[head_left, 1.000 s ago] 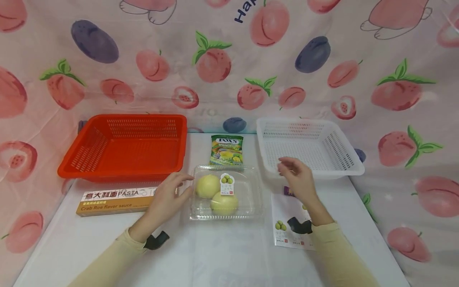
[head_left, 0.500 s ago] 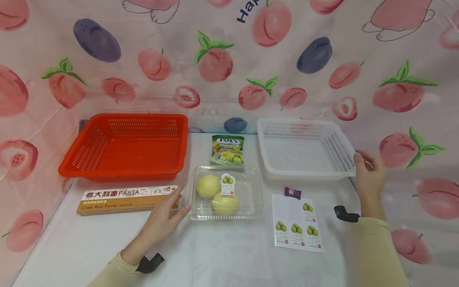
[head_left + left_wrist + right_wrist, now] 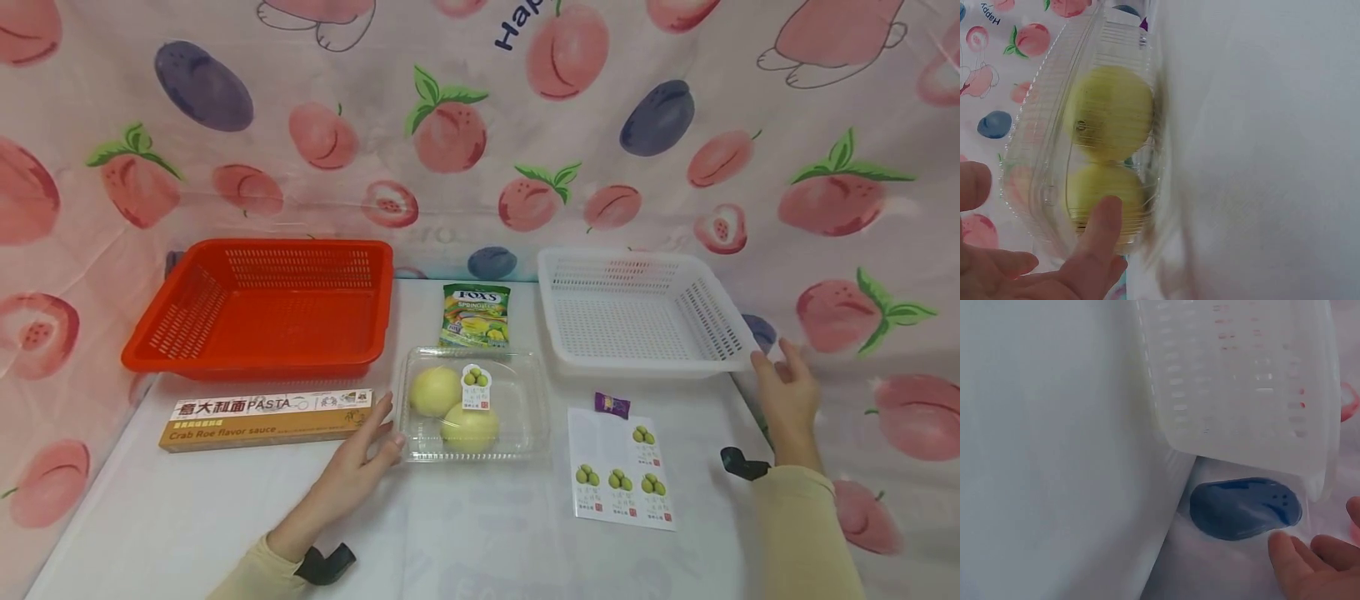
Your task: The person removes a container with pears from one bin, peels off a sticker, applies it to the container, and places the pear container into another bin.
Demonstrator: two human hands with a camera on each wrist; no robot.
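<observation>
A clear plastic clamshell box (image 3: pixel 521 400) holds two yellow-green round fruits (image 3: pixel 470 427) and bears a fruit label (image 3: pixel 476 387) on its lid. At the box's left side is my left hand (image 3: pixel 347 477), fingers extended. In the left wrist view its forefinger overlaps the box wall (image 3: pixel 1047 187); whether it touches cannot be made out. My right hand (image 3: pixel 789 408) hovers by the front right corner of the white basket (image 3: pixel 637 367). The right wrist view shows a gap between its loosely bent fingers (image 3: pixel 1286 553) and the basket's wall (image 3: pixel 1241 450).
A red basket (image 3: pixel 255 365) stands at the back left, with a pasta box (image 3: pixel 262 421) in front. Behind the clamshell lies a green Fox's candy bag (image 3: pixel 475 315). A purple wrapped candy (image 3: pixel 612 405) sits beside a label sheet (image 3: pixel 622 471) at right.
My right hand has moved right from over the label sheet to the white basket's right corner, then slightly back from the rim. My left hand has slid a little toward the front.
</observation>
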